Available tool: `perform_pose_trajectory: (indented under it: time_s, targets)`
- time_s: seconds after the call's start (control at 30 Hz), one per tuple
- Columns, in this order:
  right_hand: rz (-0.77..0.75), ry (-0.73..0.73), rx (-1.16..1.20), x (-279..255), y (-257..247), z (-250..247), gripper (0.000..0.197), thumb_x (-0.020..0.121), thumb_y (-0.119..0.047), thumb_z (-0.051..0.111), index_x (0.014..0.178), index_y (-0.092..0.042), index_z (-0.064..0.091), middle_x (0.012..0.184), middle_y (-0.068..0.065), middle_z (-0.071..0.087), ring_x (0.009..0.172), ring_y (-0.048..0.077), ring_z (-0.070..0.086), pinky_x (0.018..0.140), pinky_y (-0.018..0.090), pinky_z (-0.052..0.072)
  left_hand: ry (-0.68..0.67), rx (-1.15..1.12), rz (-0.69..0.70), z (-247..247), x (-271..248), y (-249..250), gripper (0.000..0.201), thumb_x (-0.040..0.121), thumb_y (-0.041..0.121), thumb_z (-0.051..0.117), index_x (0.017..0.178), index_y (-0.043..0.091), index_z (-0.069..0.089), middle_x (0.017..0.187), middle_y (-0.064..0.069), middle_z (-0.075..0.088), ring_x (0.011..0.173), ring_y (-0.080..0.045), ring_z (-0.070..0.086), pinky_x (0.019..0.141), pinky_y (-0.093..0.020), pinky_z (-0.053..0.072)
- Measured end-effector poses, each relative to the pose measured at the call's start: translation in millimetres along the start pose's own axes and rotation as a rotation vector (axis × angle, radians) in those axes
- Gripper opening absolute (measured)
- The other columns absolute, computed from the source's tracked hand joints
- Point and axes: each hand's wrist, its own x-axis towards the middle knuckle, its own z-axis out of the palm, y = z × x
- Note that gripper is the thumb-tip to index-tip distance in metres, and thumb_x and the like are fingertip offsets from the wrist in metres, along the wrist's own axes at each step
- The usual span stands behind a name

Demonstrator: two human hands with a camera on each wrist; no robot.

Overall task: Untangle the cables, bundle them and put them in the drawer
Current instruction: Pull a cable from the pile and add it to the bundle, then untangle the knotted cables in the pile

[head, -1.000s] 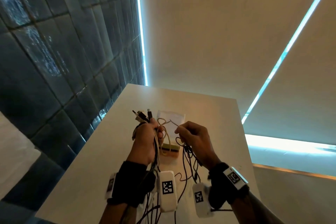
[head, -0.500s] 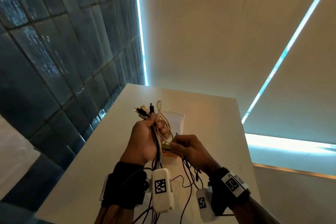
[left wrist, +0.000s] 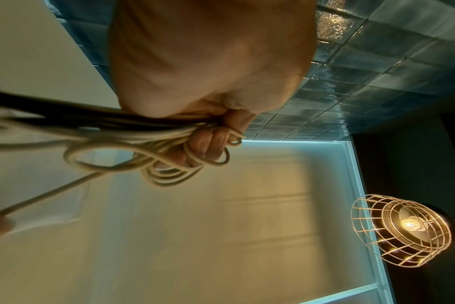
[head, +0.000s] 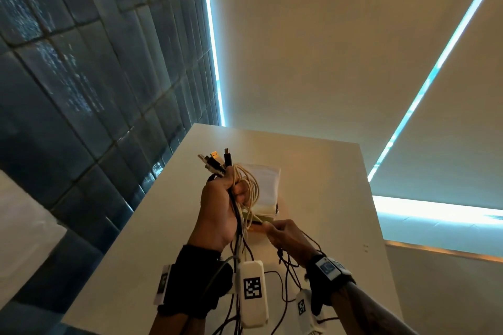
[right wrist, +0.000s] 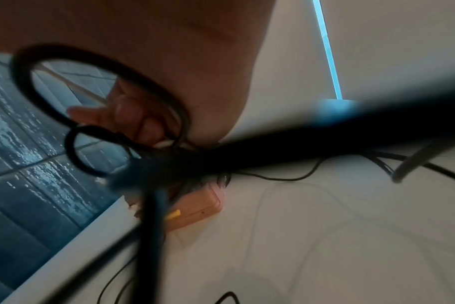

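Note:
My left hand is raised above the white table and grips a bundle of cables, its fingers curled round them. Several plug ends stick out above the fist. A cream cable is looped in coils round that hand. One cream strand runs down to my right hand, which pinches it lower and to the right. Thin black cables hang from the right hand in loops onto the table. No drawer is in view.
A white pouch lies on the table behind the hands, with a small orange box under the cables near the left table edge. A dark tiled wall runs along the left. A caged lamp hangs overhead.
The left hand has risen and gathered more cream coils round itself. The right hand has dropped down and to the right, drawing the cream strand out.

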Motion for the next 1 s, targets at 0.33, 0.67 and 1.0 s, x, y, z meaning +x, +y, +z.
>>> perform_pose_trajectory:
  time_s: [0.33,0.67,1.0]
  targets:
    - [-0.059,0.033,-0.043,6.4,26.2,4.1,0.051,0.077,-0.072,0.056,0.050,-0.028,0.055,0.052,-0.009,0.042,0.048,0.005,0.033,0.052,0.017,0.028,0.070,-0.130,0.045,-20.1,4.7,14.3,0.035,0.102,0.022,0.035,0.067,0.017,0.039,0.057,0.003,0.031,0.047,-0.008,0.029,0.048,-0.020,0.026]
    - [-0.120,0.017,-0.391,-9.0,45.5,-21.8,0.012,0.077,-0.022,0.074,0.081,-0.026,0.064,0.096,-0.010,0.060,0.096,0.007,0.052,0.085,0.023,0.043,0.123,-0.158,0.112,-21.1,7.8,30.1,0.036,0.103,0.024,0.036,0.068,0.018,0.042,0.052,0.005,0.036,0.043,-0.006,0.033,0.042,-0.016,0.032]
    - [0.079,0.078,-0.249,-33.2,63.7,-31.5,0.012,0.081,-0.001,0.067,0.079,-0.012,0.063,0.069,0.000,0.068,0.065,0.009,0.062,0.071,0.035,0.054,0.149,-0.151,0.125,-23.1,8.1,36.7,0.033,0.102,0.023,0.036,0.070,0.019,0.044,0.053,0.006,0.040,0.043,-0.006,0.037,0.043,-0.015,0.034]
